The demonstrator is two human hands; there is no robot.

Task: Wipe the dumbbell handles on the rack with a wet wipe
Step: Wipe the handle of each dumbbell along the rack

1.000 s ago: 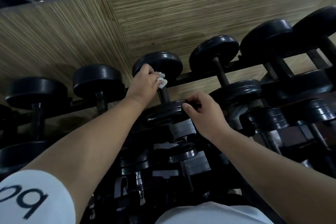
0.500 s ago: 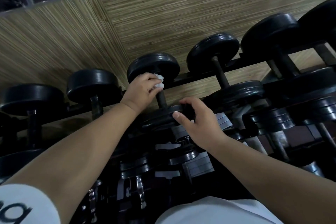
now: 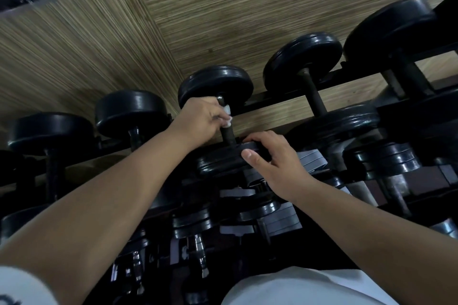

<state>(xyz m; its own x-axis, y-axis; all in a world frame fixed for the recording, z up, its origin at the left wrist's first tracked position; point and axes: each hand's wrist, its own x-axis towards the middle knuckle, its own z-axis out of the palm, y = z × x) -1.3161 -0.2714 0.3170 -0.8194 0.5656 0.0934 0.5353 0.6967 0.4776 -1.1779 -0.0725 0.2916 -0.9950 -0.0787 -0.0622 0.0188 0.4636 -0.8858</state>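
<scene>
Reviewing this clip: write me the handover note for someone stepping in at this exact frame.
Hands: the left hand grips the dumbbell handle through the wet wipe, up near the far plate. The right hand holds the near plate of the same dumbbell, which sits on the rack.
Done: this handle is mid-wipe; which others are finished cannot be told.
Left: wipe down to the near plate, then probably take the next handle to the right.
</scene>
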